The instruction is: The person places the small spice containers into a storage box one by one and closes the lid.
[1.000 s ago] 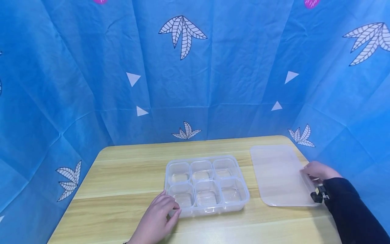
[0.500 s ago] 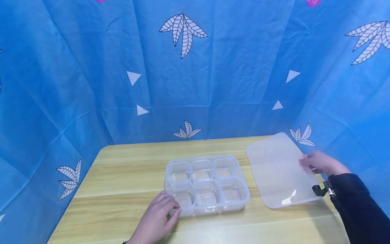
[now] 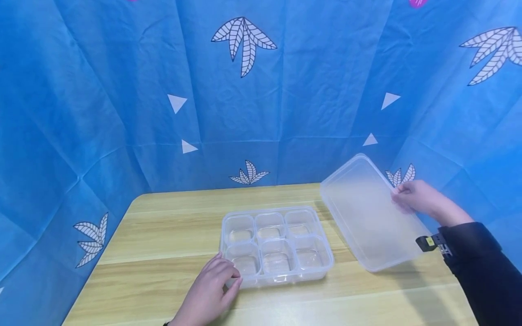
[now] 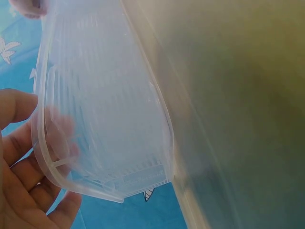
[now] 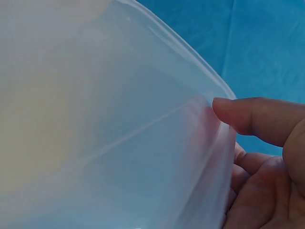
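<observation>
A clear plastic compartment box (image 3: 278, 276) with several square cells stands on the wooden table, its cells holding nothing visible. My left hand (image 3: 210, 290) holds the box's near left corner; the left wrist view shows fingers (image 4: 28, 167) around the corner rim, partly seen through the plastic wall (image 4: 105, 95). To the right, my right hand (image 3: 420, 199) pinches the right edge of a translucent rectangular lid (image 3: 369, 217). The lid is tilted, its far edge raised above the table. In the right wrist view the thumb (image 5: 257, 117) lies on the lid's rim and the other fingers are behind it.
The wooden table (image 3: 171, 235) has a rounded far left corner. A blue curtain (image 3: 244, 108) with leaf prints surrounds it at the back and sides. A small black camera (image 3: 426, 243) sits on the right wrist, beside the lid's near right edge.
My right hand has lifted the lid from lying flat on the table, tilting it up and moving it slightly left. My left hand and the box have stayed in place.
</observation>
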The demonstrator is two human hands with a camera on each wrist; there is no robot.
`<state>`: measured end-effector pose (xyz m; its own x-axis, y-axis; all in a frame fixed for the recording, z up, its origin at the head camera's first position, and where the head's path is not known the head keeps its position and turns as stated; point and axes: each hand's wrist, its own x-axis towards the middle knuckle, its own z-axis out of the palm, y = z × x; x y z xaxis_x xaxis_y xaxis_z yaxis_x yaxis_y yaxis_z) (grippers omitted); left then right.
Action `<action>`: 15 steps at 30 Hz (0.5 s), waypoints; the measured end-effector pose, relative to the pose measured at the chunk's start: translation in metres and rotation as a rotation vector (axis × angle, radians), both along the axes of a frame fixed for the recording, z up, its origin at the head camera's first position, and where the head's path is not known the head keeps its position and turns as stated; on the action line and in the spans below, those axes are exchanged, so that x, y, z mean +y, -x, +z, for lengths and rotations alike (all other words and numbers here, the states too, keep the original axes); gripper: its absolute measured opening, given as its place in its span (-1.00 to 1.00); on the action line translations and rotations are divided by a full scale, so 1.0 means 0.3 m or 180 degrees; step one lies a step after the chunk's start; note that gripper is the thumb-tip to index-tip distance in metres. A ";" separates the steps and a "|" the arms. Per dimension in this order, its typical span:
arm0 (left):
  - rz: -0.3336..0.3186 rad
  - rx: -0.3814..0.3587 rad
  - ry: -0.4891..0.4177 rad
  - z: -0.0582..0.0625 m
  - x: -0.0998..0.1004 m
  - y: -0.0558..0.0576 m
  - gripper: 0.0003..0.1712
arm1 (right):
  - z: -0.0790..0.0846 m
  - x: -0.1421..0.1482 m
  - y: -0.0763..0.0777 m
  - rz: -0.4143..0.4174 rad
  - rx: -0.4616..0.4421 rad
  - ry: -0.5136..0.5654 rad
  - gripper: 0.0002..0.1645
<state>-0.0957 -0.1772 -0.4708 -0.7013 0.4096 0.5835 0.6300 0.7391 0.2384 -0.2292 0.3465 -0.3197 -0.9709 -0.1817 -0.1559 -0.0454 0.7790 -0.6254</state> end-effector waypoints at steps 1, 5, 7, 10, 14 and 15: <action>-0.0004 0.0015 -0.0008 0.001 0.000 -0.001 -0.83 | 0.011 -0.014 -0.003 0.0036 0.0092 -0.0068 -0.66; -0.0014 0.0033 -0.0034 0.005 0.001 -0.002 -0.82 | 0.039 -0.062 -0.012 0.0138 0.0304 -0.0206 -0.77; -0.0013 0.0029 -0.0042 0.006 0.001 -0.002 -0.82 | 0.048 -0.080 -0.016 0.0160 0.0352 -0.0241 -0.81; -0.0007 0.0035 -0.0040 0.005 0.002 -0.002 -0.82 | 0.060 -0.101 -0.021 0.0169 0.0409 -0.0289 -0.82; -0.0016 0.0065 -0.0036 0.003 0.002 0.000 -0.82 | 0.075 -0.130 -0.032 0.0210 0.0573 -0.0431 -0.83; -0.0022 0.0069 -0.0040 0.002 0.001 0.000 -0.82 | 0.079 -0.139 -0.036 0.0224 0.0636 -0.0482 -0.83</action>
<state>-0.0958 -0.1768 -0.4702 -0.6855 0.4070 0.6037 0.6403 0.7317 0.2337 -0.2185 0.3049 -0.2959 -0.9709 -0.2392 0.0072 -0.2138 0.8535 -0.4751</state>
